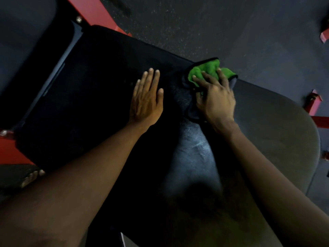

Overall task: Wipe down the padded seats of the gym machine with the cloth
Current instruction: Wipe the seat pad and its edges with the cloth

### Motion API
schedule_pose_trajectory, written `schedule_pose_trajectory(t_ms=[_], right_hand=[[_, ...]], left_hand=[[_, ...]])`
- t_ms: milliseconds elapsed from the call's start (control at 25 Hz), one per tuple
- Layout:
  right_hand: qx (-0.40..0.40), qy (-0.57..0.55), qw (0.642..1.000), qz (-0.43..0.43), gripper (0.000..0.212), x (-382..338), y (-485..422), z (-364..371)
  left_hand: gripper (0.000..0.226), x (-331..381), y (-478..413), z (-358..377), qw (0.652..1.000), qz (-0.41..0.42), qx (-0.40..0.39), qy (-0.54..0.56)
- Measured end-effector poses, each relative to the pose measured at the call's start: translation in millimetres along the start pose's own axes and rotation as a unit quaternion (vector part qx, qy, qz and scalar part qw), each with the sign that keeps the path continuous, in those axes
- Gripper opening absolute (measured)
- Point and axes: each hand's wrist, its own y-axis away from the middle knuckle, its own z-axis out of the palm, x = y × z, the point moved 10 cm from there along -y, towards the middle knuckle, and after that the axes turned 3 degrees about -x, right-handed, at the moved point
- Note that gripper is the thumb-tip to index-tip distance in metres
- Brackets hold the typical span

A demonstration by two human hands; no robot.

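Observation:
A black padded seat [92, 90] of the gym machine fills the middle of the view, running from upper left to lower right. A second, greyer pad [277, 132] adjoins it on the right. My left hand [146, 98] lies flat on the black pad, fingers straight and slightly apart, holding nothing. My right hand [215, 97] presses down on a green cloth with a dark edge [206, 70], bunched at the pad's far edge where the two pads meet. Part of the cloth is hidden under my palm.
Red metal frame parts show at the top left [92, 9], the lower left [10, 154] and the right [315, 106]. Dark speckled rubber floor [213, 24] lies beyond the pads. Toes of a bare foot [32, 177] show at the lower left.

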Motion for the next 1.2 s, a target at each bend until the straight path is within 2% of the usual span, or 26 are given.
schedule_pose_trajectory(t_ms=[160,280,400,520,760,920,1080,1200], right_hand=[[0.031,-0.028,0.998,0.054,0.044,39.1,30.6,-12.3],[0.047,-0.023,0.996,0.079,0.046,13.0,10.2,-3.7],[-0.008,-0.007,1.000,0.014,0.049,-38.8,-20.7,17.3],[-0.031,0.000,0.999,-0.019,0.048,-26.2,-14.4,13.5],[0.056,-0.057,0.992,0.100,0.044,90.9,81.3,-32.9],[0.096,-0.050,0.981,0.159,0.045,60.2,56.0,-21.5],[0.011,-0.020,0.997,0.071,0.046,-10.5,-0.9,8.8],[-0.005,0.000,1.000,0.019,0.047,-0.7,9.8,3.5]], left_hand=[[0.058,0.8,-0.6,-1.2,1.000,-0.003,-0.001,0.001],[0.058,2.1,-0.2,-1.3,1.000,0.003,-0.001,0.003],[0.058,-0.9,-0.7,-2.2,1.000,-0.001,0.006,0.006],[0.058,2.3,0.0,-1.6,1.000,0.004,0.004,0.004],[0.057,2.9,-0.4,-4.1,1.000,0.009,0.011,0.006],[0.056,2.4,-0.1,-3.3,1.000,0.013,0.017,0.009],[0.057,1.8,-0.3,-4.5,1.000,0.006,0.021,0.010],[0.058,3.0,-1.0,-4.0,1.000,0.002,0.009,0.010]])
